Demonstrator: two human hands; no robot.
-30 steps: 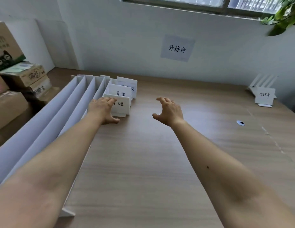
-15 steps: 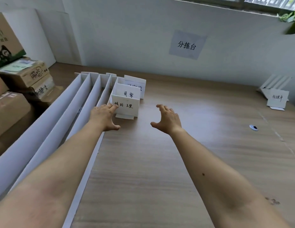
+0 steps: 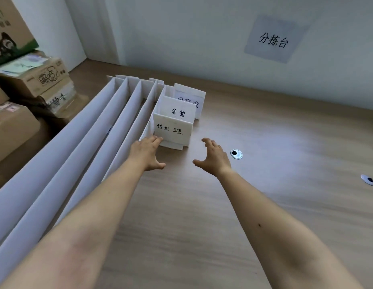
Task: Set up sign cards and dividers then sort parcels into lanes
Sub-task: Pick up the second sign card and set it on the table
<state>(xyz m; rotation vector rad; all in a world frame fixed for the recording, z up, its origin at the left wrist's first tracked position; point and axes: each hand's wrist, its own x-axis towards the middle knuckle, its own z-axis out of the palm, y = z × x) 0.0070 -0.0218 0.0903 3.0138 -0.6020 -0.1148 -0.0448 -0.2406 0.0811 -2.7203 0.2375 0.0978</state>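
Note:
Three white sign cards with black handwriting stand in a row on the wooden table (image 3: pixel 264 205): the nearest card (image 3: pixel 172 130), a middle card (image 3: pixel 177 110) behind it and a far card (image 3: pixel 189 99). Several long white dividers (image 3: pixel 94 138) lie side by side to their left. My left hand (image 3: pixel 147 153) is open, its fingertips touching the lower left corner of the nearest card. My right hand (image 3: pixel 213 157) hovers open just right of that card, fingers spread, holding nothing.
Stacked cardboard parcels (image 3: pixel 25 90) sit at the left beyond the dividers. A paper label (image 3: pixel 273 40) is stuck on the wall. Two small round black-and-white discs (image 3: pixel 236 153) (image 3: pixel 368 180) lie on the table to the right.
The view has shifted left and closer to the cards. Both hands stay open by the nearest card; the left hand dropped from its top edge to its lower left corner.

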